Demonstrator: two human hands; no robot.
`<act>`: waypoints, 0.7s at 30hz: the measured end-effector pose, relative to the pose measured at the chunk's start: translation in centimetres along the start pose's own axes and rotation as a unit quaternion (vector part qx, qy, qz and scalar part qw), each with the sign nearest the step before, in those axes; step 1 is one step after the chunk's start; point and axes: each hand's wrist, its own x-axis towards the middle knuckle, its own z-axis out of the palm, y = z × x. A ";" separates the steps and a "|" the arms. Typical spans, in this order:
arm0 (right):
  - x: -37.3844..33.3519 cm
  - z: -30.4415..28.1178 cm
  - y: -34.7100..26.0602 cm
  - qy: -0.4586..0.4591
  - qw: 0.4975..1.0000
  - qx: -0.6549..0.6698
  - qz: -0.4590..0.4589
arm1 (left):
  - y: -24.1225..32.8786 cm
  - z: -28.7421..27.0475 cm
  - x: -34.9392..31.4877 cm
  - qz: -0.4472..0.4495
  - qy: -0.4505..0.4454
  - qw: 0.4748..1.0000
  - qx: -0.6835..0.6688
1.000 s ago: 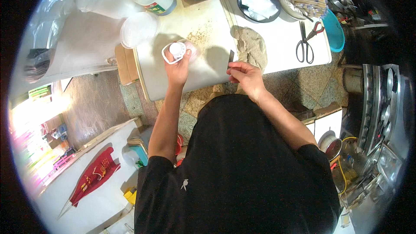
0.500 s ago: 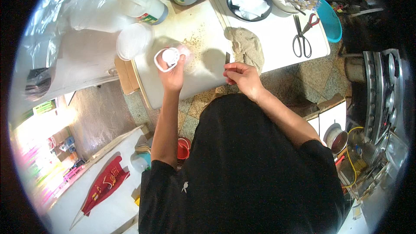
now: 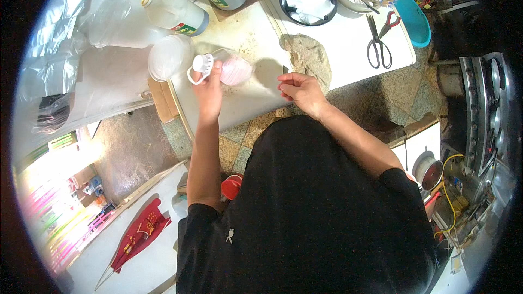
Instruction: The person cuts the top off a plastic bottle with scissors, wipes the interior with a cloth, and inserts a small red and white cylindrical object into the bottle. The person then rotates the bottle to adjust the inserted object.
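My left hand [image 3: 208,88] is closed round a clear bottle [image 3: 235,71] with pale pink contents. Its white cap [image 3: 203,64] and white ring-shaped handle face left, and the body lies tilted to the right over the light table. My right hand [image 3: 303,93] hovers at the table's near edge, its fingers loosely bent and apart, with nothing visible in them. A small dark strip [image 3: 285,69] shows just beyond its fingertips; whether they touch is unclear. Beside that hand lies a crumpled beige cloth [image 3: 311,60].
Two large jugs [image 3: 175,13] and a round translucent lid [image 3: 170,57] stand on the left. Farther right are a black bowl [image 3: 283,5] with white plastic, black scissors [image 3: 379,49], red-handled pliers [image 3: 391,20] and a turquoise basin [image 3: 415,19]. A red bucket [image 3: 232,187] is below.
The bottle has tipped from upright so its pink body now shows to the right of the cap. My right fingers have loosened from a pinch; that hand has barely moved.
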 end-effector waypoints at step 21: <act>-2.3 2.3 -6.8 -0.099 0.980 0.053 -0.166 | 8.3 2.4 -1.8 -0.238 -0.069 0.945 -0.214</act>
